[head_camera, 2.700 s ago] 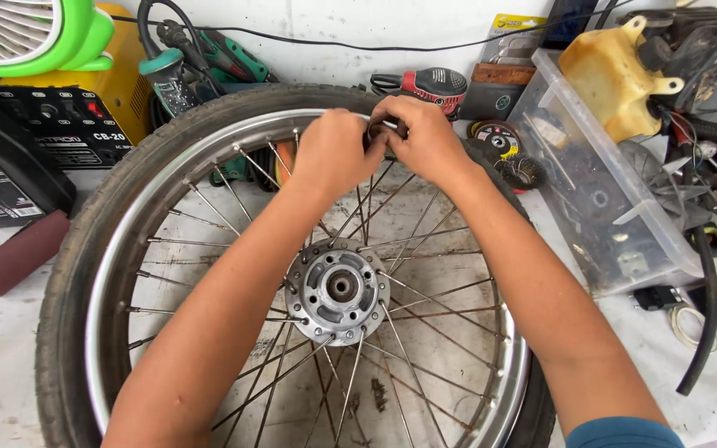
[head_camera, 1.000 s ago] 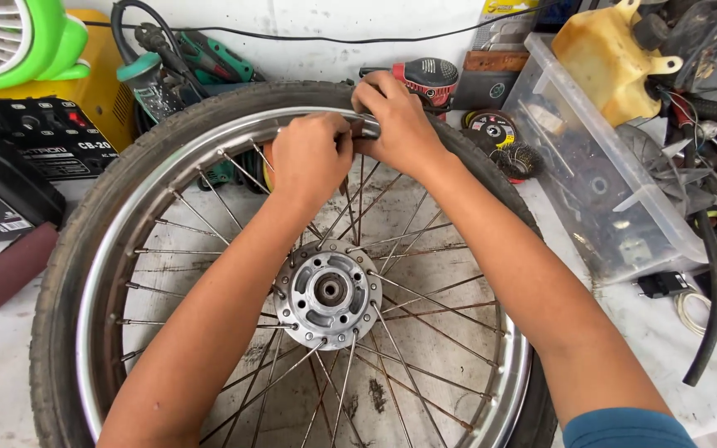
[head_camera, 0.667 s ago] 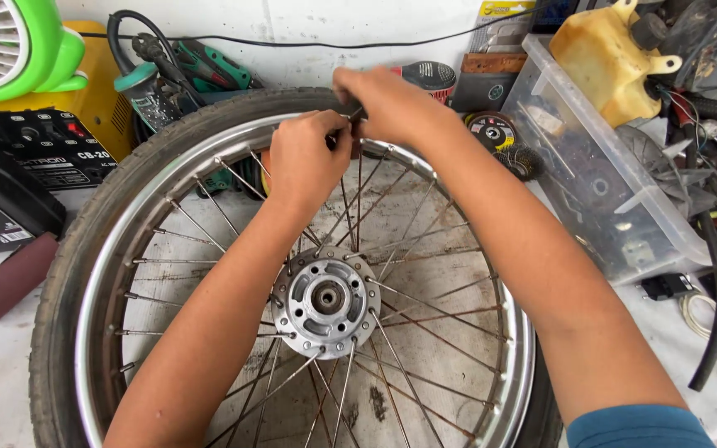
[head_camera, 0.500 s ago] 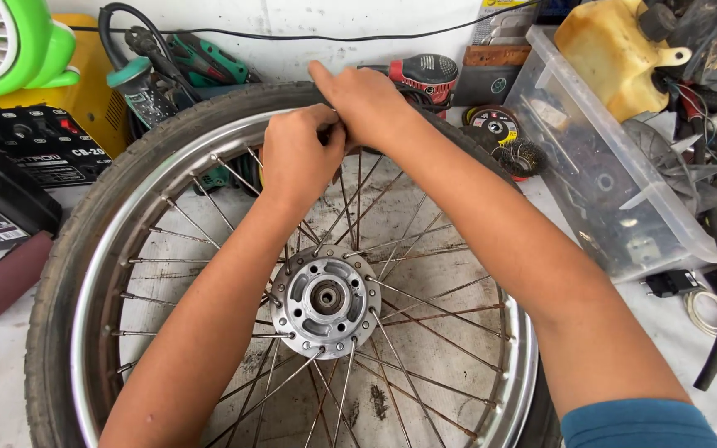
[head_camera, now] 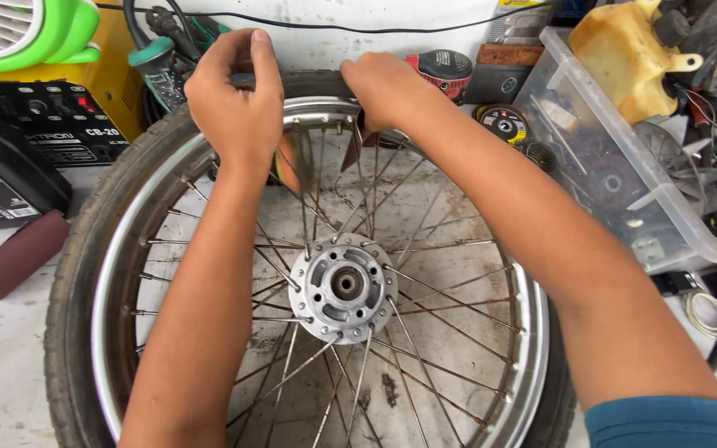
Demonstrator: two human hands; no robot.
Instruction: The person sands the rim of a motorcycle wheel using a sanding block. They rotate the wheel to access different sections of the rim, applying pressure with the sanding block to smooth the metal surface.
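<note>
A spoked motorcycle wheel lies flat on the white bench, with a chrome rim [head_camera: 526, 332], a black tyre [head_camera: 66, 274] and a grey hub [head_camera: 343, 286] in the middle. Both my hands are at the wheel's far edge. My left hand [head_camera: 238, 104] wraps over the tyre and rim at the upper left, fingers curled over the top. A little to its right, my right hand [head_camera: 383, 87] is closed over the rim where several rusty spokes meet it. Whether it holds a small tool is hidden.
A clear plastic bin [head_camera: 624, 174] of parts with a yellowed tank [head_camera: 632, 58] stands at the right. A green fan [head_camera: 18, 29] and a yellow and black machine [head_camera: 43, 116] are at the back left. A red-brown sanding block [head_camera: 18, 253] lies left of the wheel. Abrasive discs [head_camera: 499, 124] lie behind it.
Both hands have moved from just inside the rim out to the wheel's far edge. The left hand shifted left and now grips over the tyre. The view has come closer.
</note>
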